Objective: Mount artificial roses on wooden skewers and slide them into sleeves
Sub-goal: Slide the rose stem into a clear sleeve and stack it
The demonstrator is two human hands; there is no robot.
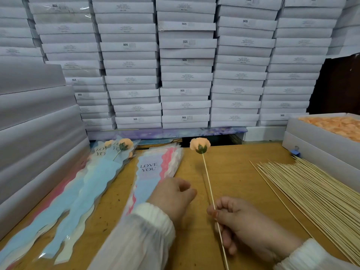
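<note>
The right hand pinches a skewer whose rose points far. The left hand, loosely curled and empty, hovers just beside the sleeve stack to the left, the nearer hand for it.

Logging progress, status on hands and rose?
Right hand pinches skewer, rose mounted. Left hand empty, near sleeves. Nothing in the way.

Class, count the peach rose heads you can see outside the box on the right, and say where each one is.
3, perhaps more hidden: one on the skewer the right hand pinches; two in filled sleeves at left.
</note>
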